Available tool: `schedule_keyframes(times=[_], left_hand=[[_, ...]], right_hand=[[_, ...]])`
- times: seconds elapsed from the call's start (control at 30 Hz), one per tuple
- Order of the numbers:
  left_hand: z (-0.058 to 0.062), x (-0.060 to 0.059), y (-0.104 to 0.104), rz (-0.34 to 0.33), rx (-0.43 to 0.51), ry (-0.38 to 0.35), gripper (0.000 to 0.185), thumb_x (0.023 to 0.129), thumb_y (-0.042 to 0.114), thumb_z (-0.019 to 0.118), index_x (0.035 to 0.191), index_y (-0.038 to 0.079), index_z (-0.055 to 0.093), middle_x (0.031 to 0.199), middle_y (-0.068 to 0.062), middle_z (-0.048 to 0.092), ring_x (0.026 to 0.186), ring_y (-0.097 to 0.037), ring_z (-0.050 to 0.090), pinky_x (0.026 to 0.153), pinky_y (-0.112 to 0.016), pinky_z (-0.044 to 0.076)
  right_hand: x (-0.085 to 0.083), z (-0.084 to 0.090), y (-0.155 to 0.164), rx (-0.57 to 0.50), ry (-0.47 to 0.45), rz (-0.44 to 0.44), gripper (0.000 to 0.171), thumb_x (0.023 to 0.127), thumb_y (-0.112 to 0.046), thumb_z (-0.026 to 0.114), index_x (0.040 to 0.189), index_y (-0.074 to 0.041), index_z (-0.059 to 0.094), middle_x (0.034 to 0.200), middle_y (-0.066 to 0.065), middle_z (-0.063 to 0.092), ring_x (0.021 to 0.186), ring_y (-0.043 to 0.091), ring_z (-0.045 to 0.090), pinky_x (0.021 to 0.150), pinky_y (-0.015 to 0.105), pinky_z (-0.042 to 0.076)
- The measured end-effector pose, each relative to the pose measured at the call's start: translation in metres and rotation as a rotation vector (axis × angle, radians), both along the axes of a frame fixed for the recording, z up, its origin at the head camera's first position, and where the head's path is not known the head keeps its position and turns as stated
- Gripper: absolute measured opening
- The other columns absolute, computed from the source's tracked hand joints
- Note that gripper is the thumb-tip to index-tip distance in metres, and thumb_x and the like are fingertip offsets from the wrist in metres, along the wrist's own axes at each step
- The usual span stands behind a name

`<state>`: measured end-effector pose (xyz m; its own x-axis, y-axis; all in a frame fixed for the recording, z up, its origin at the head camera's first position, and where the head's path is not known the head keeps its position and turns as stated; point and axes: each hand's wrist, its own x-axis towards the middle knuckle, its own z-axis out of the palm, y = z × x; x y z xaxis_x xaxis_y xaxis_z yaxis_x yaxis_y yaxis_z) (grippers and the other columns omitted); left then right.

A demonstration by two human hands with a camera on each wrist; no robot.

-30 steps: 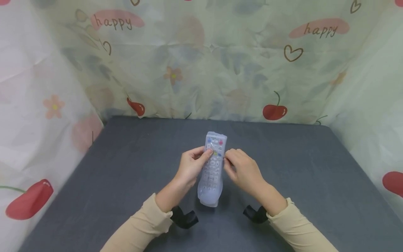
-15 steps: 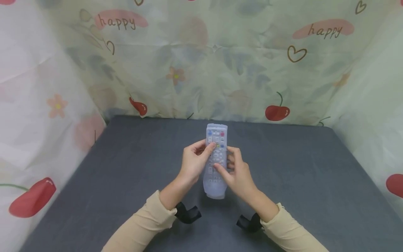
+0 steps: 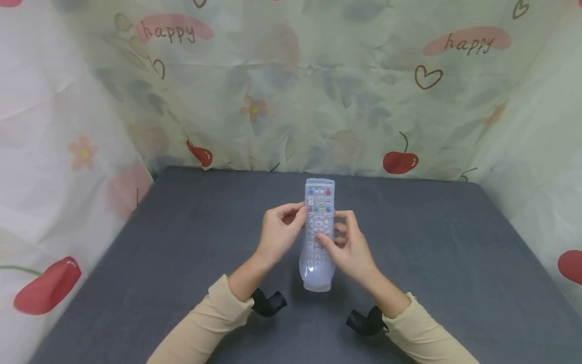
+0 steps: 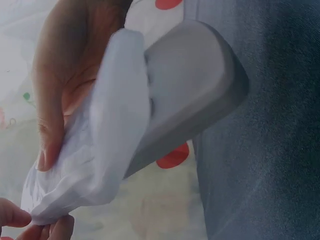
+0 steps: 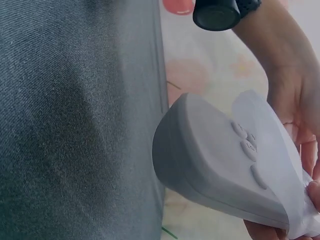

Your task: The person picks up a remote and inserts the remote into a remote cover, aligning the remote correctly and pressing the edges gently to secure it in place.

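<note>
Remote (image 3: 319, 232) sits centre frame in the head view, held up off the grey surface (image 3: 454, 263), long axis running away from the person, button face up, coloured buttons at the far end. It's inside a translucent silicone cover (image 3: 317, 277) that bags out loose around the near end. Left hand (image 3: 278, 235) is on the remote's left edge about mid-length, fingers curled, thumb and fingertips pinching the cover at that edge. Right hand (image 3: 349, 247) is on the right edge a bit nearer the person, fingers curled round the side, thumb lying across the button face, so it's gripping the remote. The two hands are close together, with only the remote's width between them. Left wrist view: cover (image 4: 100, 145) peeled away from the grey body of the remote (image 4: 190, 85), left hand (image 4: 65, 75) behind it with a finger laid along the loose film; fingertips of the other hand (image 4: 30, 222) show in the lower left corner, touching the cover. Right wrist view: rounded end of the remote (image 5: 210, 160) with raised buttons, cover (image 5: 270, 130) lifted off it, surface (image 5: 75, 125) filling the left of frame. Beige sleeves (image 3: 204, 323) come in from the bottom of frame, with black wrist straps (image 3: 268, 303) under both forearms. Cherry-print cloth backdrop (image 3: 291, 86) runs around three sides.
</note>
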<state>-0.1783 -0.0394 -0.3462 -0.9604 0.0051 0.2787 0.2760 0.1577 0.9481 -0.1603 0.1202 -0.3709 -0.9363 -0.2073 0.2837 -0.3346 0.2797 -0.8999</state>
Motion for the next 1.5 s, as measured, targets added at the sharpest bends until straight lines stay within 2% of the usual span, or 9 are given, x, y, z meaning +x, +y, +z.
schedule_keyframes(times=[0.17,0.33,0.6,0.77,1.2,1.37,1.5], left_hand=[[-0.003,0.002,0.002,0.061,-0.115,0.080,0.019,0.088,0.009,0.060,0.100,-0.001,0.071,0.096,-0.014,0.072,0.079,-0.020,0.068,0.064,-0.023,0.055],[-0.004,0.004,0.005,0.085,-0.150,0.116,0.018,0.089,0.008,0.058,0.096,-0.002,0.071,0.093,-0.015,0.072,0.078,-0.021,0.069,0.064,-0.025,0.056],[-0.006,0.006,0.006,0.098,-0.154,0.117,0.018,0.089,0.008,0.056,0.095,-0.002,0.070,0.095,-0.015,0.072,0.080,-0.021,0.069,0.068,-0.025,0.056],[-0.007,0.006,0.007,0.110,-0.149,0.137,0.018,0.089,0.008,0.056,0.094,-0.002,0.070,0.096,-0.014,0.072,0.079,-0.021,0.069,0.068,-0.025,0.056],[-0.015,0.008,0.009,0.176,-0.134,0.155,0.017,0.088,0.008,0.057,0.093,-0.002,0.070,0.085,-0.014,0.072,0.073,-0.021,0.069,0.064,-0.024,0.056],[-0.013,0.006,0.005,0.141,-0.129,0.143,0.018,0.089,0.010,0.057,0.093,-0.002,0.069,0.084,-0.015,0.071,0.070,-0.022,0.067,0.061,-0.021,0.053],[-0.007,0.002,0.000,0.066,-0.141,0.043,0.026,0.090,0.022,0.060,0.102,-0.001,0.067,0.086,-0.014,0.070,0.074,-0.021,0.066,0.064,-0.023,0.052]], right_hand=[[0.001,-0.003,-0.002,-0.025,-0.001,-0.017,0.046,0.087,-0.002,0.062,0.122,0.000,0.033,0.107,0.029,0.062,0.079,0.035,0.070,0.063,0.031,0.057],[0.002,-0.004,-0.005,-0.033,-0.021,-0.056,0.046,0.087,-0.002,0.063,0.122,-0.001,0.034,0.108,0.027,0.063,0.079,0.033,0.070,0.063,0.031,0.057],[0.003,-0.004,-0.010,-0.093,-0.052,-0.068,0.046,0.087,-0.001,0.062,0.123,0.000,0.033,0.107,0.028,0.062,0.080,0.036,0.069,0.063,0.032,0.057],[0.003,-0.004,-0.012,-0.116,-0.039,-0.085,0.046,0.087,0.000,0.062,0.123,0.002,0.033,0.106,0.029,0.062,0.077,0.035,0.070,0.062,0.031,0.057],[0.004,-0.004,-0.012,-0.107,-0.028,-0.108,0.047,0.087,-0.002,0.062,0.125,0.001,0.034,0.108,0.029,0.062,0.076,0.034,0.070,0.063,0.032,0.057],[0.001,-0.003,-0.010,-0.090,-0.055,-0.077,0.048,0.087,-0.003,0.062,0.125,0.000,0.034,0.110,0.028,0.061,0.078,0.035,0.070,0.064,0.032,0.057],[-0.002,-0.002,-0.008,-0.070,-0.084,-0.058,0.049,0.088,-0.004,0.062,0.126,0.000,0.033,0.110,0.028,0.061,0.080,0.035,0.070,0.065,0.033,0.057]])
